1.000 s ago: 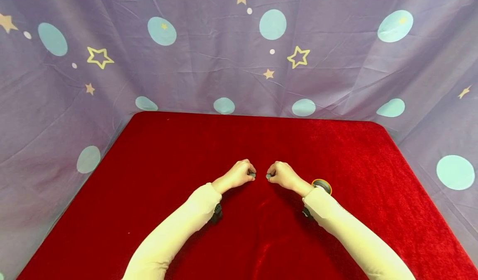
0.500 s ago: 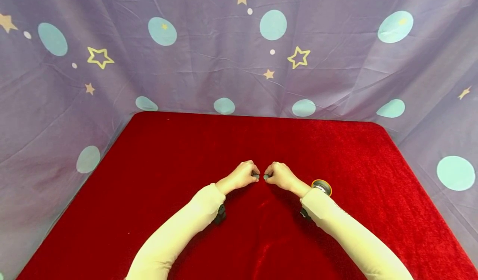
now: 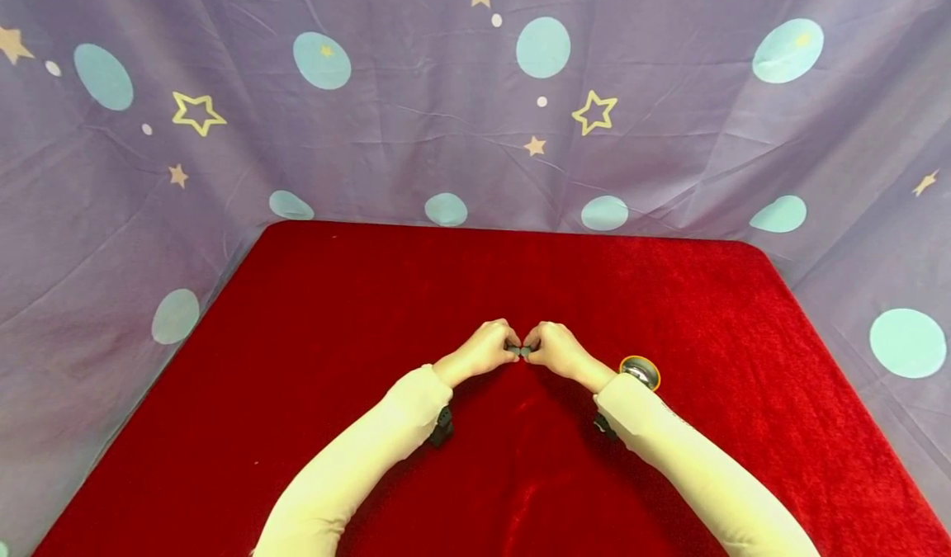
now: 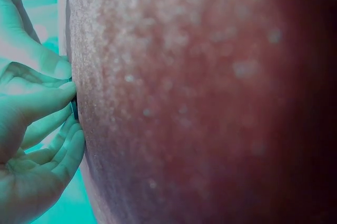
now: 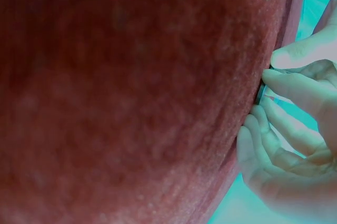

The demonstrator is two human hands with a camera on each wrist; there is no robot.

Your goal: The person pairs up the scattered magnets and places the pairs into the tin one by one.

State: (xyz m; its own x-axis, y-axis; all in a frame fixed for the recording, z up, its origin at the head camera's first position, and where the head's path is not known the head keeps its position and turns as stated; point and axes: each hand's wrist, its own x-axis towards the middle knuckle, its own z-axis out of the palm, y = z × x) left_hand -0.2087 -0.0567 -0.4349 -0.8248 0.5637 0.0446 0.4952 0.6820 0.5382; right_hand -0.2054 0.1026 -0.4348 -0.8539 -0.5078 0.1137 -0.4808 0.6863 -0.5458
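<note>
In the head view, my left hand [image 3: 484, 347] and right hand [image 3: 559, 349] meet low over the middle of the red cloth. Thumb and fingers of the left hand pinch a small grey disc [image 3: 514, 350]. A like grey disc [image 3: 526, 351] is pinched in the right hand. The two discs are edge to edge between the fingertips. In the left wrist view only a thin dark edge of a disc [image 4: 75, 109] shows under the fingers, close to the cloth. The right wrist view shows a similar thin disc edge [image 5: 260, 93]. Fingers hide the rest.
A round silver piece with an orange rim [image 3: 641, 371] lies beside my right wrist, partly behind the sleeve. Red velvety cloth [image 3: 371, 293] covers the table. A purple curtain [image 3: 416, 128] with stars and dots stands behind and at both sides.
Both hands have moved toward each other, the left one to the right and the right one slightly left. The gap between the two grey discs has closed.
</note>
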